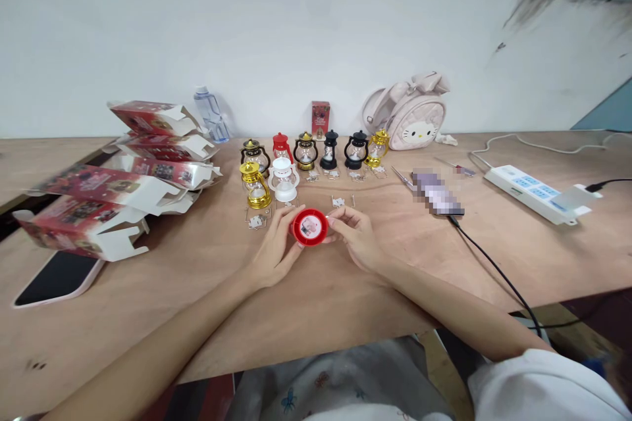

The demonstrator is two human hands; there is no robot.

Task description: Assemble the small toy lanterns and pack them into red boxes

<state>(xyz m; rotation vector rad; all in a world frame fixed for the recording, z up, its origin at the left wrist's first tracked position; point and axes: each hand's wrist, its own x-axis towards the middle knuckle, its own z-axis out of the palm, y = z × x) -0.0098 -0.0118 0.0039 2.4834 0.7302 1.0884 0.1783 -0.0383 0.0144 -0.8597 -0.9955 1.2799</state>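
My left hand [276,247] grips the left rim of a round red lantern base [310,227], tilted so its underside faces me. Inside that red ring sits a white disc with a small picture. At the right rim, my right hand [360,240] is closed in a pinch; a tiny pale bit shows at its fingertips, too small to name. Beyond the hands stand several small lanterns, among them a white lantern [284,181], a gold lantern [255,185], a red lantern [282,147] and a black lantern [356,151]. Thin wire pieces with white tags [339,202] lie before them.
Opened red boxes [93,207] are piled at left, above a phone [59,276]. A bottle [211,115], an upright red box [320,118] and a pink bag [417,120] line the wall. At right are tweezers [403,177], a blurred phone [437,194], a cable and a power strip [530,192].
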